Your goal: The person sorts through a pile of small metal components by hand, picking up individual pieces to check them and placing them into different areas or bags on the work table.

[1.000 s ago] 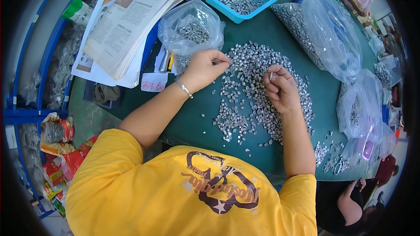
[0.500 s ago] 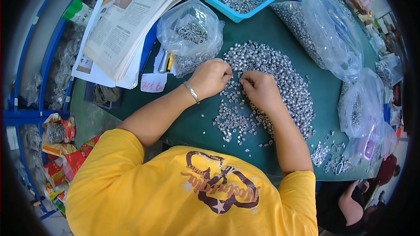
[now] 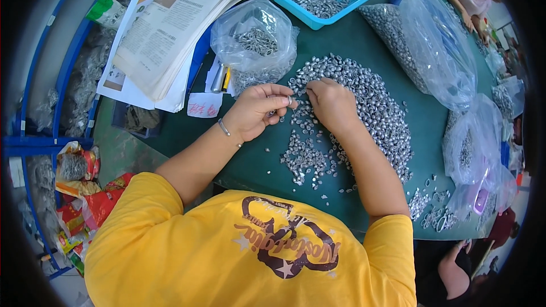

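A large pile of small silver metal pieces (image 3: 378,116), rounded and ring-like, spreads over the green table. Thumb and forefinger of my left hand (image 3: 259,112) pinch one small metal piece (image 3: 290,100) at the pile's left edge. More metal glints under its curled fingers. My right hand (image 3: 333,107) rests over the pile's left part, fingertips pressed together and pointing down; what they grip, if anything, is hidden. Below the hands lies a smaller, looser heap of metal pieces (image 3: 307,156), apart from the big pile.
A clear bag of metal rings (image 3: 256,42) and a blue basket of metal pieces (image 3: 347,14) stand beyond. Papers (image 3: 165,34) lie left. Large filled plastic bags (image 3: 438,51) line the right. Other people sit at the right, one with a hand (image 3: 469,23) at the table.
My left hand has drawn back a little and turned, showing its thumb side with a metal piece pinched. My right hand has moved slightly to the left. The view has shifted slightly.
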Available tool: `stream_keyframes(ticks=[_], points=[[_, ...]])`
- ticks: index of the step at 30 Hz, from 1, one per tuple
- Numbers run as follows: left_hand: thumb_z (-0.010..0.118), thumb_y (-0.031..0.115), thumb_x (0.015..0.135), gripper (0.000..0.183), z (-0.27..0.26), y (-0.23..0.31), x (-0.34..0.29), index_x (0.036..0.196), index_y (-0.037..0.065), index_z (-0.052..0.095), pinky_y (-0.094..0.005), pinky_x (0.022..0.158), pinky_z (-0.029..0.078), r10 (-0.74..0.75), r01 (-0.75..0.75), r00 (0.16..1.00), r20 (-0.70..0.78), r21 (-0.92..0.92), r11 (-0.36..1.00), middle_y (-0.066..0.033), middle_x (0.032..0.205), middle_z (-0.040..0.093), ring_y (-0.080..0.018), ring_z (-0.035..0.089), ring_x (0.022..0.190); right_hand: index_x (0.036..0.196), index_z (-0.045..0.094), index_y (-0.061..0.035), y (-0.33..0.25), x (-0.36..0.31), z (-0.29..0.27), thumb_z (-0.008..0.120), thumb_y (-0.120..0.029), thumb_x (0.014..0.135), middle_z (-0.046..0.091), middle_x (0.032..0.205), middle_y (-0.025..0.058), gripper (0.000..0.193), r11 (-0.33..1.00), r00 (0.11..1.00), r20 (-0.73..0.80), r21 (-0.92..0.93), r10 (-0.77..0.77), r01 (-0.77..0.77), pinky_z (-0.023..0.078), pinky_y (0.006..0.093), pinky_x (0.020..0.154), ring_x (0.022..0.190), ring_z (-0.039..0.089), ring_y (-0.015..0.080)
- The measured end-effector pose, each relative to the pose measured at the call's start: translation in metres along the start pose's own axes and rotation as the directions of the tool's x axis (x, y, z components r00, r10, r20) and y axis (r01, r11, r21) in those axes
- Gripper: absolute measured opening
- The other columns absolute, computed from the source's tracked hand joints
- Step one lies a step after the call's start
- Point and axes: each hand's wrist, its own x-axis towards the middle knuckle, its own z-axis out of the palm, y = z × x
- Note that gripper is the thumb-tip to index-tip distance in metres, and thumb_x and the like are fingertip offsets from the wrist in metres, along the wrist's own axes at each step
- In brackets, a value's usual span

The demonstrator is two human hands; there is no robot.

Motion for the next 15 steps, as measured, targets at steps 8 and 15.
stream_keyframes(ticks=[8, 15], points=[[0.053, 0.006, 0.085, 0.018, -0.009, 0.005, -0.001, 0.102, 0.0, 0.057, -0.0179, 0.06, 0.046, 0.046, -0.038, 0.997, -0.062, 0.126, 0.991, -0.0117, 0.095, 0.063, -0.0147, 0.062, 0.081, 0.078, 0.06, -0.0005, 0.016, -0.026, -0.029, 0.059, -0.008, 0.077, 0.059, 0.068, 0.0087, 0.008, 0.855, 0.969, 0.123, 0.456, 0.215, -0.248, 0.042, 0.027, 0.049, 0.054, 0.053, 0.0162], [0.051, 0.005, 0.086, 0.019, -0.008, -0.001, 0.004, 0.102, -0.002, 0.058, -0.0233, 0.07, 0.05, 0.033, -0.033, 0.999, -0.013, 0.009, 0.999, -0.0135, 0.1, 0.062, -0.0189, 0.062, 0.089, 0.08, 0.06, -0.0015, 0.015, -0.024, -0.045, 0.059, -0.01, 0.079, 0.054, 0.062, 0.0016, 0.009, 0.052, 0.784, 0.534, 0.816, 0.317, -0.576, 0.033, 0.018, 0.043, 0.054, 0.046, 0.0073]])
